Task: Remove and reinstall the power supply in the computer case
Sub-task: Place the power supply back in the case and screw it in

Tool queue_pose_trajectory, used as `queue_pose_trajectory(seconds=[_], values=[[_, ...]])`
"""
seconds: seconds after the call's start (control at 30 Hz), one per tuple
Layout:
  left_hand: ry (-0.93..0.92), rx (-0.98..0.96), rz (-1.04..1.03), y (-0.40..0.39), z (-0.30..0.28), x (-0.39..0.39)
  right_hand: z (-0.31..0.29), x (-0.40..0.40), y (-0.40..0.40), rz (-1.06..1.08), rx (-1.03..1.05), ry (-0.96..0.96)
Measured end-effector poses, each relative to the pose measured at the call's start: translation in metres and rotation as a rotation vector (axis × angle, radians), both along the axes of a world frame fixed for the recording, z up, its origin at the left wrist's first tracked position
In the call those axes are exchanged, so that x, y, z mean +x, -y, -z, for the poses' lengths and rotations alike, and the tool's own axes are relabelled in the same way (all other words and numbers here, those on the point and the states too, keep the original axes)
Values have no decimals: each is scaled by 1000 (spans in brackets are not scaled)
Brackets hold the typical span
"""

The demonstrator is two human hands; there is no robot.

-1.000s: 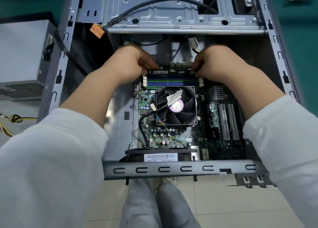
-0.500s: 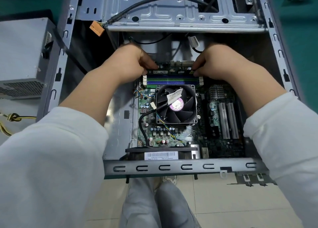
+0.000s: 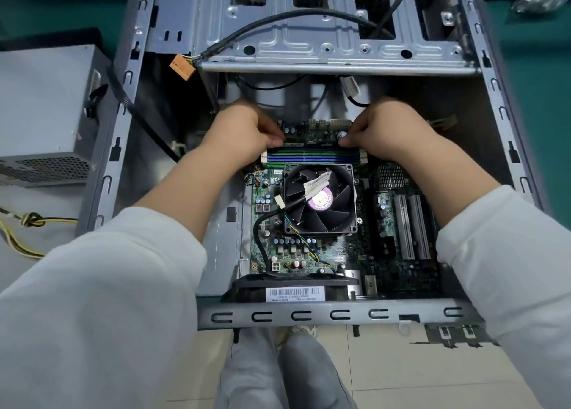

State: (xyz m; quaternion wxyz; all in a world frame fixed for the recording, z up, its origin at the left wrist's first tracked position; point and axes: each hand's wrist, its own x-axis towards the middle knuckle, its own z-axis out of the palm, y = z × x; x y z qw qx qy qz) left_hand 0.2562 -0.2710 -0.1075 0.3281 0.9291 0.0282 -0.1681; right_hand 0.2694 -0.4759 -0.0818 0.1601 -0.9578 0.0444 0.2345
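A green mat (image 3: 61,4) covers the work surface across the top of the frame, and pale floor tiles (image 3: 401,374) show along the bottom. The open computer case (image 3: 333,315) fills the middle, its motherboard (image 3: 312,254) facing up with a black fan (image 3: 319,203) at the centre. The power supply (image 3: 40,115), a grey metal box, sits outside the case at the left edge, just beside the case's left wall, with yellow and black wires (image 3: 27,223) trailing below it. Both hands are inside the case, just above the fan. The left hand (image 3: 241,130) has its fingers curled down onto the left end of a memory stick (image 3: 312,145) seated above the blue slots (image 3: 313,157); the right hand (image 3: 389,127) does the same at the right end, fingers bent and pinching it. An orange connector (image 3: 182,66) dangles from a black cable (image 3: 293,19) in the upper left of the case.
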Motion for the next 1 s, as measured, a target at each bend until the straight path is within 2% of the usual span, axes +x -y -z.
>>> queue_pose_trajectory(seconds=[0.17,0.3,0.47,0.7,0.83,1.0], values=[[-66,24,-34,5,-6,1,0,2,-4,78,-1,-75],[-216,195,26,15,-18,11,0,9,-9,113,-6,-189],[-222,312,22,24,-24,18,5,15,-12,63,-65,-198],[-212,207,-143,19,-21,7,7,1,-1,86,-28,-26],[-222,266,-163,9,-20,0,5,1,6,52,-125,-77],[-423,102,-180,1,-24,-2,10,4,11,34,-146,-56]])
